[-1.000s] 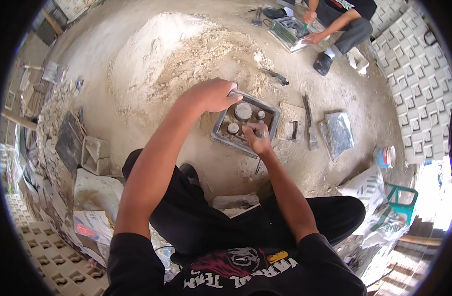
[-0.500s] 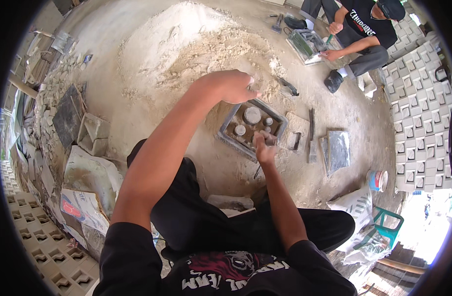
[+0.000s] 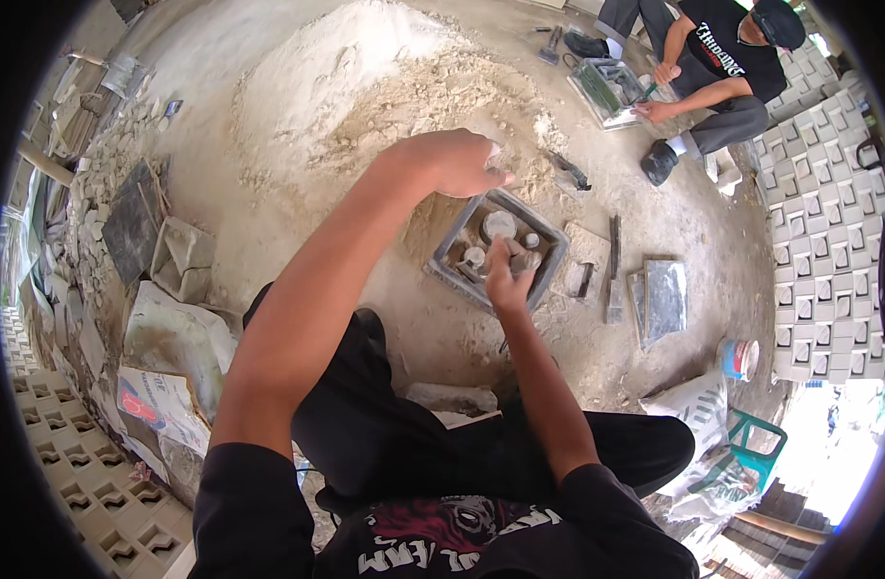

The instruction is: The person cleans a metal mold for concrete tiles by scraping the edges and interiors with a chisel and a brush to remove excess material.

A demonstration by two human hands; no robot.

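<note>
A grey rectangular mould box (image 3: pixel 442 274) sits on the dusty floor in front of me. Inside are a large pale round plug (image 3: pixel 499 225) and smaller ones, such as a small plug (image 3: pixel 532 240) at the right and another plug (image 3: pixel 474 256) at the left. My right hand (image 3: pixel 508 275) reaches into the box among the plugs, fingers curled together and hiding part of the inside. Over the box's far corner is my left hand (image 3: pixel 462 164), its fingers bent down and drawn together. What either hand holds, if anything, is hidden.
Beyond the box lies a pale powder heap (image 3: pixel 365 87). To the right are a dark bar (image 3: pixel 614 261), flat grey plates (image 3: pixel 664 299), a bucket (image 3: pixel 740 359) and a green stool (image 3: pixel 756 449). A co-worker (image 3: pixel 722 68) sits far right with another mould (image 3: pixel 607 92). Rubble lies left.
My right hand has moved slightly left and away from me, further over the plugs. My left hand stays nearly where it was. The view has shifted a little.
</note>
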